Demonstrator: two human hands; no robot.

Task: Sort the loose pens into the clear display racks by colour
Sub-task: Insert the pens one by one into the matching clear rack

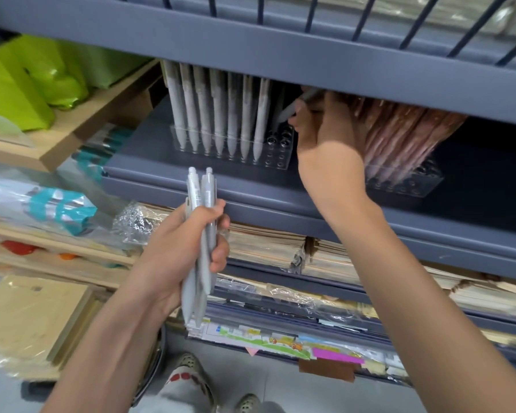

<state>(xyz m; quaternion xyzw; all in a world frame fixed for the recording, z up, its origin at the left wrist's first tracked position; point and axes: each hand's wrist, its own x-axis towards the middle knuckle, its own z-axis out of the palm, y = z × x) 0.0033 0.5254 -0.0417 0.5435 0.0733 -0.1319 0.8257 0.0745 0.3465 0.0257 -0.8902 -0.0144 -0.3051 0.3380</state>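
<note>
My left hand (179, 248) grips a bundle of grey pens (199, 234) upright, in front of the shelf edge. My right hand (325, 138) reaches under the upper shelf and holds one grey pen (295, 107) tilted, tip down, above the empty holes at the right end of a clear rack (277, 156). That rack holds several grey pens (218, 114) standing in rows. Behind my right hand, a second clear rack (408, 183) carries several pink pens (399, 135), leaning.
The racks stand on a grey metal shelf (251, 192) with another shelf beam (280, 58) close overhead. Stacks of paper packs (280, 248) fill the shelves below. Green bags (27, 81) and wrapped goods sit on wooden shelving at left.
</note>
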